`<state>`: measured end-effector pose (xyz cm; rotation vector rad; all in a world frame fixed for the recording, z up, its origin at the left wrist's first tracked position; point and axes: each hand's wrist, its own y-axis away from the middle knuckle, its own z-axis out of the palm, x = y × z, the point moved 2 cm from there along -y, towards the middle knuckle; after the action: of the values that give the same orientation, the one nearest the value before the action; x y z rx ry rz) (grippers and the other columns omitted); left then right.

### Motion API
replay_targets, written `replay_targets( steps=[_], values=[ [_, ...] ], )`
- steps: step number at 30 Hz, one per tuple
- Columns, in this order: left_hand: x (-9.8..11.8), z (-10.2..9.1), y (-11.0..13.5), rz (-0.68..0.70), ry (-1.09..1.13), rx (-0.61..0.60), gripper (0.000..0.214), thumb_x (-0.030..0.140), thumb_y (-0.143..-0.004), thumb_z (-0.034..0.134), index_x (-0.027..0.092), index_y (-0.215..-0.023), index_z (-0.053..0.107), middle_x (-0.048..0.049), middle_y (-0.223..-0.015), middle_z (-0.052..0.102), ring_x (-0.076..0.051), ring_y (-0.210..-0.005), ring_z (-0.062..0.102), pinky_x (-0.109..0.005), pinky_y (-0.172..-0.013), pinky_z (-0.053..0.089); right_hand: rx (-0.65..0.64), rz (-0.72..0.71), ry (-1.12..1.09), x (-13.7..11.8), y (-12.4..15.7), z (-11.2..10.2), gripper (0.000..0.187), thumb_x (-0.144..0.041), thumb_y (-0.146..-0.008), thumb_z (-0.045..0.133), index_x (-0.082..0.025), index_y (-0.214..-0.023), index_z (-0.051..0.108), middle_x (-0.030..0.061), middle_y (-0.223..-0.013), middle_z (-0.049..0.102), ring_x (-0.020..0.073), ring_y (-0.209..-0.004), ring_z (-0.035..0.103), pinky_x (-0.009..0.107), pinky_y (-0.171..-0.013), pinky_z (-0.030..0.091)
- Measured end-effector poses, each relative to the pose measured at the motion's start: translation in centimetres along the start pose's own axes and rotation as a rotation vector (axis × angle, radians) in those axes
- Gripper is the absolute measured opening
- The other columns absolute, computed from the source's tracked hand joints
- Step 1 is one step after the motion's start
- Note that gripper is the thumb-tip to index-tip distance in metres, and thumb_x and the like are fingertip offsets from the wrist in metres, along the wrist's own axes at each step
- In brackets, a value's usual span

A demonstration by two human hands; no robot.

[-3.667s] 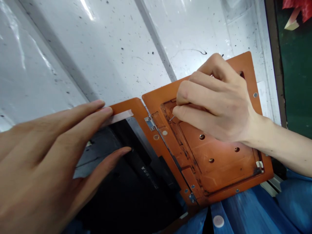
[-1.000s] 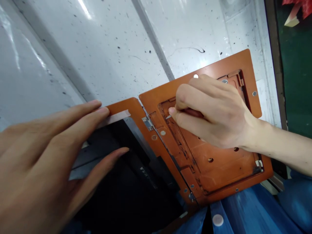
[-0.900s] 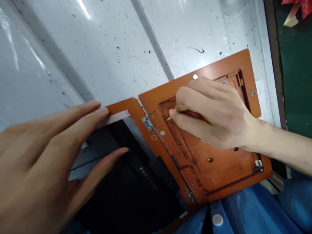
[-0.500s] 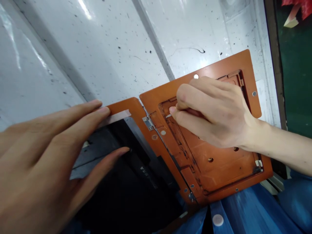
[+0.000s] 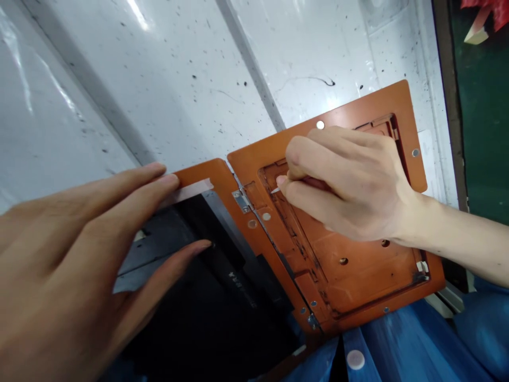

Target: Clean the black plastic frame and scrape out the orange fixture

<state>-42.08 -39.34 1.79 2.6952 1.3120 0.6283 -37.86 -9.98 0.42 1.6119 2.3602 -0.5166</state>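
Observation:
An orange hinged fixture (image 5: pixel 278 143) lies open like a book, its right half a plate with a recessed tray. My right hand (image 5: pixel 345 183) is closed over that recess, pinching a thin pale pointed piece (image 5: pixel 275 190); only its tip shows near the recess's upper left corner, so its kind cannot be made out. My left hand (image 5: pixel 91 249) spreads over the left half, fingers and thumb apart. Two fingertips rest on that half's upper edge by a pale tape strip (image 5: pixel 194 190). The thumb touches a black panel (image 5: pixel 207 302) set in the left half.
Beneath the fixture is a white, dark-specked surface (image 5: pixel 178 95) with grooves. Metal hinges (image 5: pixel 242 201) join the two halves. Blue clothing (image 5: pixel 397 339) borders the fixture's near edge. A green surface (image 5: pixel 483 132) and a red item (image 5: pixel 497 13) are at the far right.
My right hand has shifted very slightly left, and a little more of the pale tip shows. My left hand and the fixture stay in place.

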Motion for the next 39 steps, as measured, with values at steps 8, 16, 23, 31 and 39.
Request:
replay_targets(
  steps=[8,16,23,31,39],
  values=[
    [0.8,-0.2,-0.1,-0.061,0.021,-0.001,0.080,0.047,-0.094,0.070,0.049,-0.165,0.033,0.0067,-0.174,0.045,-0.034,-0.163,0.048,-0.064,-0.143,0.046,-0.083,0.015,0.087,0.0,-0.4,0.3,0.053,-0.020,-0.110,0.017,-0.015,-0.074,0.055,-0.0026,-0.081,0.056,0.0060,-0.080,0.061,0.020,-0.079,0.054],
    [-1.1,0.5,0.6,-0.015,0.012,0.023,0.092,0.074,-0.071,0.084,0.039,-0.152,0.058,0.0039,-0.165,0.058,-0.036,-0.174,0.028,-0.060,-0.143,0.045,0.016,0.022,-0.015,0.2,0.1,0.2,0.044,-0.018,-0.112,0.032,-0.018,-0.073,0.052,-0.0038,-0.077,0.055,0.0056,-0.075,0.055,0.021,-0.076,0.051],
    [-2.0,0.9,0.9,0.033,0.021,0.034,0.091,0.070,-0.071,0.086,0.037,-0.151,0.059,0.0009,-0.162,0.060,-0.037,-0.174,0.027,-0.060,-0.143,0.045,0.036,0.026,-0.017,0.2,0.1,0.2,0.045,-0.019,-0.112,0.031,-0.019,-0.072,0.051,-0.0046,-0.075,0.051,0.0056,-0.072,0.052,0.022,-0.070,0.047],
    [1.3,0.2,-0.5,-0.064,0.043,0.006,0.076,0.043,-0.096,0.067,0.052,-0.164,0.033,0.0100,-0.175,0.045,-0.034,-0.160,0.051,-0.063,-0.142,0.046,0.072,0.050,-0.067,0.3,0.1,0.2,0.042,-0.019,-0.110,0.039,-0.015,-0.072,0.057,-0.0057,-0.089,0.069,0.0007,-0.075,0.056,0.017,-0.072,0.048],
    [-2.1,0.7,0.4,0.092,0.129,0.078,0.098,0.073,-0.066,0.085,0.038,-0.153,0.056,-0.0014,-0.157,0.062,-0.043,-0.173,0.023,-0.065,-0.140,0.044,-0.038,0.061,0.050,-0.1,-0.4,0.1,0.057,-0.022,-0.109,0.017,-0.011,-0.070,0.056,-0.0064,-0.083,0.060,-0.0007,-0.077,0.061,0.016,-0.075,0.047]
  ],
)
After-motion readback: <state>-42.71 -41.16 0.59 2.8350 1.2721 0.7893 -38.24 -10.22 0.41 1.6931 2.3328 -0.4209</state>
